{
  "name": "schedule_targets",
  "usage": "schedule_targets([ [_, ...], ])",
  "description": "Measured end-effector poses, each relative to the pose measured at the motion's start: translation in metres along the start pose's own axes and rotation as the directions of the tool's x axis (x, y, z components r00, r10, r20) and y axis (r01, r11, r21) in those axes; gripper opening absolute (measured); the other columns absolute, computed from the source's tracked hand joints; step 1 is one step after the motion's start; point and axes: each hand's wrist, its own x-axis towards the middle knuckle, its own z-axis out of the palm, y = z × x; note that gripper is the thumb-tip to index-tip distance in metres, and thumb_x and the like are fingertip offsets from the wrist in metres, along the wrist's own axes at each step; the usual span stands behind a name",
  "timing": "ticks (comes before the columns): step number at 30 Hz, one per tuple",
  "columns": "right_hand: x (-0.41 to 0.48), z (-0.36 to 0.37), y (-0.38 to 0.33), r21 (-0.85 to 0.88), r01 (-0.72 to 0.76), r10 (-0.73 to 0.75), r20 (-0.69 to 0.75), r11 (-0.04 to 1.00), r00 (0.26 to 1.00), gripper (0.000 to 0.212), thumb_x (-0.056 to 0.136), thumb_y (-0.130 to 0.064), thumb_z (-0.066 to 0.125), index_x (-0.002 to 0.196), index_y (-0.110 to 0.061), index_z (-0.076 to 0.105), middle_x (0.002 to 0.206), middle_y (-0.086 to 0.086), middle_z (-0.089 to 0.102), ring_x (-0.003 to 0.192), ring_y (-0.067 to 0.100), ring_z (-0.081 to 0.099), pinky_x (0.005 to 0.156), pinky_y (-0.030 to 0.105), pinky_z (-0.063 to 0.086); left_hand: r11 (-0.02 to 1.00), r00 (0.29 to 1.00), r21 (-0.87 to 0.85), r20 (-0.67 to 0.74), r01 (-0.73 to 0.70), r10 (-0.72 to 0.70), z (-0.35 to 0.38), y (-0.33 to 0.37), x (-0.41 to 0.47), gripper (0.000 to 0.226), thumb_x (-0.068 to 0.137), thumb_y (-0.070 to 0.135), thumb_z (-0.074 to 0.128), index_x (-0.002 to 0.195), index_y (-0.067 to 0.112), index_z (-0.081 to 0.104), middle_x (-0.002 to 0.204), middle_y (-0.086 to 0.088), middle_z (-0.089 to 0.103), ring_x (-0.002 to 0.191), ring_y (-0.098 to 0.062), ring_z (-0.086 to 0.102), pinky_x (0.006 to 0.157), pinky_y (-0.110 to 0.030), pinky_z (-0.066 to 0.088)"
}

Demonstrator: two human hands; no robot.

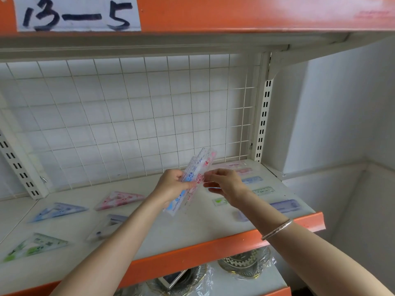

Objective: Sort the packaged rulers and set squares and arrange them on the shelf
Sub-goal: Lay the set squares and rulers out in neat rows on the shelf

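My left hand grips a fanned bundle of packaged rulers with pink and blue prints, held tilted above the shelf. My right hand pinches the pink ruler at the bundle's right edge. On the shelf's left part lie packaged set squares: a blue one, a pink one, a purple one and a green one. Along the right side lie single rulers: pink, blue, green and purple. A small green ruler lies under my right wrist.
A white wire grid backs the shelf. An orange upper shelf edge carries a paper label reading 13-5. The shelf's orange front lip runs below my arms. Wrapped round items sit on the lower shelf. A white wall stands to the right.
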Motion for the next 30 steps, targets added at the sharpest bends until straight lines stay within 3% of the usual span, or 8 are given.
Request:
schedule_targets([
  [2,0.001,0.003,-0.001,0.095,-0.036,0.034,0.020,0.995,0.999,0.004,0.088,-0.004,0.061,0.090,0.000,0.062,0.079,0.011,0.066,0.070,0.020,0.063,0.067,0.028,0.053,0.999,1.000,-0.039,-0.005,0.000,-0.001,0.005,0.004,0.003,0.020,0.079,0.011,0.077,0.098,0.009,0.071,0.091,-0.008,0.073,0.085,-0.024,0.070,0.082,-0.038,0.057],
  [5,0.005,0.002,-0.004,0.198,-0.073,0.071,0.017,0.977,0.997,0.007,0.091,-0.001,0.056,0.085,-0.002,0.058,0.079,0.012,0.064,0.069,0.021,0.061,0.066,0.029,0.053,0.995,1.000,-0.097,0.013,0.013,-0.012,0.007,0.007,0.007,0.019,0.084,0.010,0.071,0.102,0.004,0.070,0.094,-0.012,0.073,0.086,-0.026,0.070,0.083,-0.039,0.057],
  [8,0.011,-0.003,-0.010,0.215,-0.058,0.059,0.004,0.975,0.998,0.014,0.093,0.000,0.052,0.080,-0.007,0.056,0.077,0.011,0.063,0.067,0.023,0.063,0.066,0.031,0.052,0.975,0.999,-0.216,0.026,0.048,-0.044,0.007,0.013,0.009,0.010,0.094,0.006,0.057,0.102,0.001,0.060,0.087,-0.012,0.069,0.071,-0.023,0.068,0.067,-0.032,0.058],
  [12,0.016,-0.007,-0.015,0.111,0.008,-0.007,-0.009,0.994,1.000,0.017,0.093,0.001,0.049,0.085,-0.010,0.059,0.070,0.008,0.058,0.062,0.023,0.064,0.058,0.028,0.045,0.930,0.995,-0.363,-0.059,0.053,-0.080,0.009,0.022,0.015,0.004,0.097,0.004,0.049,0.100,0.002,0.051,0.081,-0.009,0.059,0.056,-0.017,0.052,0.048,-0.022,0.047],
  [18,0.020,-0.010,-0.015,-0.039,0.093,-0.094,-0.016,0.995,0.995,0.025,0.092,0.006,0.050,0.106,-0.006,0.066,0.070,0.007,0.060,0.045,0.011,0.058,0.045,0.013,0.040,0.858,0.978,-0.512,-0.159,0.038,-0.138,0.014,0.028,0.028,0.012,0.090,0.013,0.064,0.095,0.005,0.056,0.084,-0.008,0.065,0.055,-0.015,0.049,0.056,-0.027,0.045],
  [22,0.025,-0.016,-0.012,-0.178,0.126,-0.130,-0.009,0.976,0.991,0.029,0.088,0.009,0.052,0.109,-0.005,0.067,0.070,0.009,0.062,0.047,0.012,0.056,0.055,0.015,0.047,0.874,0.970,-0.486,-0.215,-0.006,-0.112,0.013,0.029,0.036,0.009,0.088,0.005,0.064,0.091,0.005,0.055,0.077,-0.008,0.063,0.048,-0.015,0.046,0.046,-0.021,0.043],
  [25,0.027,-0.018,-0.008,-0.304,0.194,-0.198,0.018,0.933,0.980,0.028,0.084,0.000,0.064,0.108,-0.013,0.068,0.074,0.005,0.062,0.056,0.015,0.058,0.071,0.025,0.051,0.884,0.969,-0.467,-0.224,-0.008,-0.109,0.012,0.030,0.039,0.012,0.086,-0.002,0.064,0.087,0.005,0.055,0.067,-0.007,0.057,0.043,-0.012,0.044,0.039,-0.017,0.040],
  [30,0.025,-0.017,-0.010,-0.562,0.336,-0.392,0.024,0.756,0.920,0.033,0.070,-0.005,0.080,0.098,-0.015,0.064,0.080,-0.001,0.060,0.062,0.009,0.055,0.055,0.013,0.046,0.883,0.955,-0.468,-0.266,-0.006,-0.135,0.013,0.031,0.044,0.012,0.086,-0.002,0.064,0.091,0.005,0.055,0.072,-0.009,0.057,0.049,-0.016,0.043,0.037,-0.015,0.039],
])
